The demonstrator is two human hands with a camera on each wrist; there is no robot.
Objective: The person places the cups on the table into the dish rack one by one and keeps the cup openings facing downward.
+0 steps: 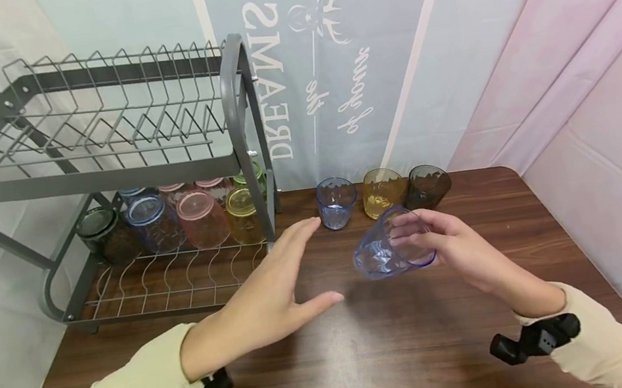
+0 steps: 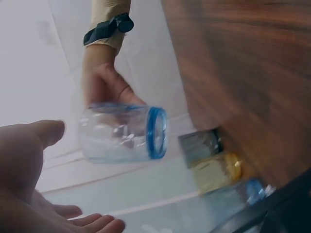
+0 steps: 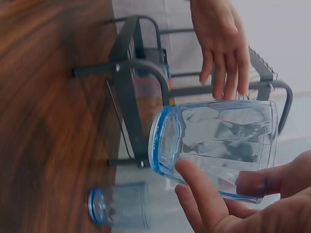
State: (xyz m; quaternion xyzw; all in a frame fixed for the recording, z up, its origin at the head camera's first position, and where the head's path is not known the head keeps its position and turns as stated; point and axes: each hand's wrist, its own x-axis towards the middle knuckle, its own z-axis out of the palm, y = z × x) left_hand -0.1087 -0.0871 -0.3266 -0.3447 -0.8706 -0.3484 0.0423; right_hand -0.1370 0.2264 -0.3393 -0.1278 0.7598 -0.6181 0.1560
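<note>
A clear blue glass [image 1: 376,254] hangs tilted above the table, its mouth toward my right hand [image 1: 462,252]. The right fingers and thumb grip it near the rim, as the right wrist view also shows with the glass [image 3: 223,141] close up. My left hand [image 1: 260,297] is held out to the left of the glass, thumb and fingers spread apart, holding nothing. In the left wrist view a gap separates the left hand [image 2: 29,179] from the glass [image 2: 116,136]. Behind stand another blue glass [image 1: 337,207], an amber glass [image 1: 382,187] and a dark grey glass [image 1: 428,187].
A two-tier grey metal dish rack [image 1: 82,181] stands at the left on the wooden table [image 1: 335,363]. Its lower tier holds several upside-down coloured glasses, among them a pink glass [image 1: 203,219]. Curtain-like cloth [image 1: 385,44] with lettering hangs at the back.
</note>
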